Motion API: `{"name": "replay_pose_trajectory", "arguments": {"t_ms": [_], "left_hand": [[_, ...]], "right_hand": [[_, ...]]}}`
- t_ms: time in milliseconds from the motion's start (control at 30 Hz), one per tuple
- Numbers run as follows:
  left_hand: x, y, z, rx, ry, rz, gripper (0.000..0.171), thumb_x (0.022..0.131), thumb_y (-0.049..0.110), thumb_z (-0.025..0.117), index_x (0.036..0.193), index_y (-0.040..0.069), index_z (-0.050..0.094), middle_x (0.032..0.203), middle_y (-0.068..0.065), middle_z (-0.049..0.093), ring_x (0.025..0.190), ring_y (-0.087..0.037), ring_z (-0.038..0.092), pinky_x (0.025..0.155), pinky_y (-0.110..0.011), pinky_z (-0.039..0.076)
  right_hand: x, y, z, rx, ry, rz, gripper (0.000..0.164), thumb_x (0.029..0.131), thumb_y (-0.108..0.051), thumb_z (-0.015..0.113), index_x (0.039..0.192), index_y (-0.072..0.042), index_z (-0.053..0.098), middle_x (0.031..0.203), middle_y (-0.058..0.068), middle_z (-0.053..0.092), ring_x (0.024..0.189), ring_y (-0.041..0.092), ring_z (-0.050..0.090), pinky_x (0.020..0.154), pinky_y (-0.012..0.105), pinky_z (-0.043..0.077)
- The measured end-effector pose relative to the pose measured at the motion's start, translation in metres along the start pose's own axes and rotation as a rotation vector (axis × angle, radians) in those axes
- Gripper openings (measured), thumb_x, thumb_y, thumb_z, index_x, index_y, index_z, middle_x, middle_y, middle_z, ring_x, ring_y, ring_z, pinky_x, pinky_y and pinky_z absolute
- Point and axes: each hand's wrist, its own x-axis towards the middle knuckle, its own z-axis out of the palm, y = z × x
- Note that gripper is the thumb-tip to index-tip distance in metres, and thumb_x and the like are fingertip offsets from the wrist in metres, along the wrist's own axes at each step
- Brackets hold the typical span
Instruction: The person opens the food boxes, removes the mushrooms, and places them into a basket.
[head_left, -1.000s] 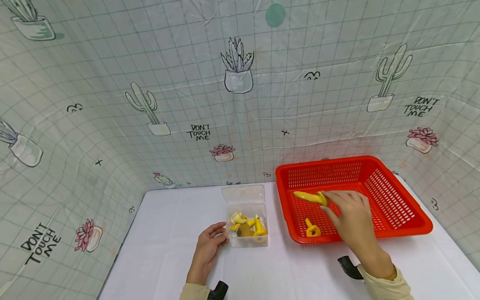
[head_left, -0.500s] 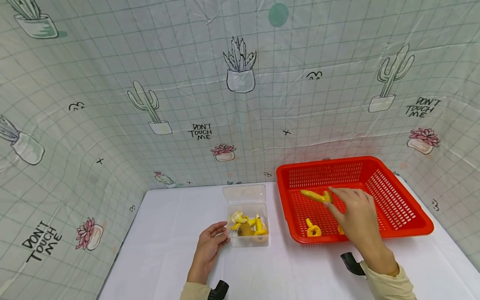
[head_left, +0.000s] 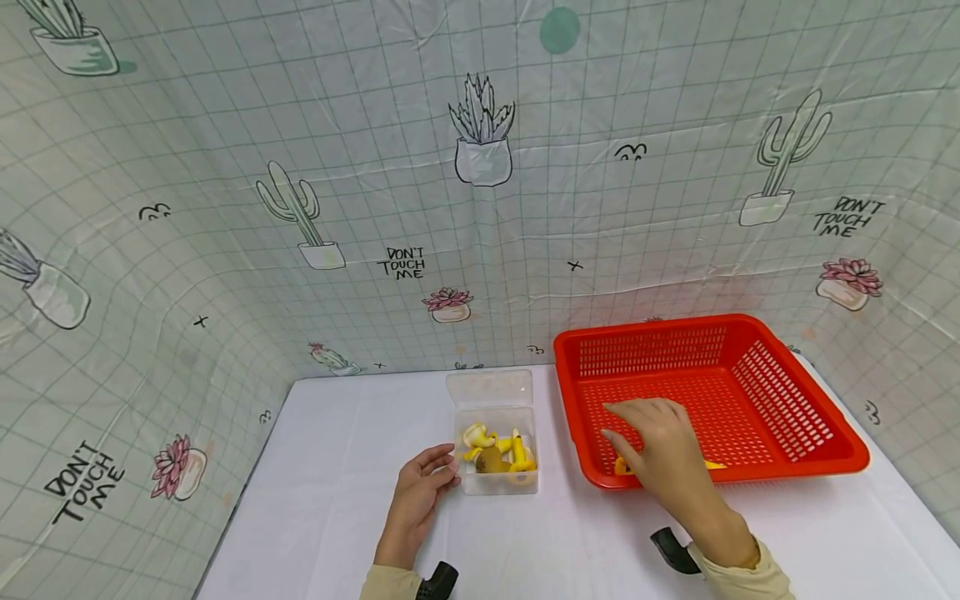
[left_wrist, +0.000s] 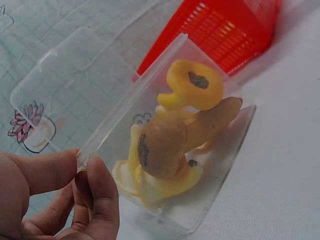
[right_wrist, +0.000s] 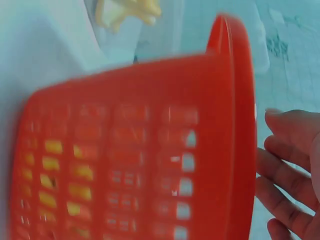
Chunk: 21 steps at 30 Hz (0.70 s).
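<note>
In the head view my left hand (head_left: pixel 420 492) is at the left side of a clear plastic box (head_left: pixel 498 485). Up close in the left wrist view, its thumb and a finger pinch the box's edge near the hinge. Inside lie a brown mushroom-shaped piece (left_wrist: pixel 162 145) and several yellow pieces, one a ring-like cap (left_wrist: pixel 192 82) with a dark patch. My right hand (head_left: pixel 663 446) hovers over the near left part of the red basket (head_left: pixel 750 473), thumb and fingers apart and nothing between them. Yellow pieces (head_left: pixel 621 467) show partly from behind it.
The box's clear lid (head_left: pixel 489 387) stands open at the back. A patterned cloth (head_left: pixel 570 208) hangs behind the white table (head_left: pixel 337 483). In the right wrist view the basket's slotted side (right_wrist: pixel 135 150) fills much of the frame, with yellow showing through.
My right hand has let go of the long yellow piece in the basket, then moved left and slightly toward the near rim. The left hand stays at the box.
</note>
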Motion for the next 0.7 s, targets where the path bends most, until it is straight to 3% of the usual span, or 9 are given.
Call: {"name": "replay_pose_trajectory", "arguments": {"t_ms": [433,700], "left_hand": [[0.000,0.000,0.000,-0.006,-0.005,0.008,0.040,0.100,-0.010,0.062,0.138,-0.018,0.053,0.101,-0.003,0.060,0.084,-0.010,0.061,0.075,-0.020,0.059],[0.000,0.001,0.001,0.010,0.008,0.000,0.040,0.100,-0.010,0.062,0.138,-0.018,0.053,0.101,-0.003,0.060,0.086,-0.011,0.062,0.075,-0.020,0.059]], "right_hand": [[0.002,-0.031,0.021,0.034,-0.059,-0.046,0.035,0.073,-0.008,0.096,0.105,-0.005,0.081,0.100,0.006,0.078,0.098,0.027,0.068,0.092,0.049,0.051],[0.006,-0.045,0.032,0.067,-0.127,-0.030,0.035,0.076,-0.011,0.096,0.108,-0.009,0.081,0.102,0.002,0.078,0.100,0.022,0.067,0.095,0.046,0.052]]}}
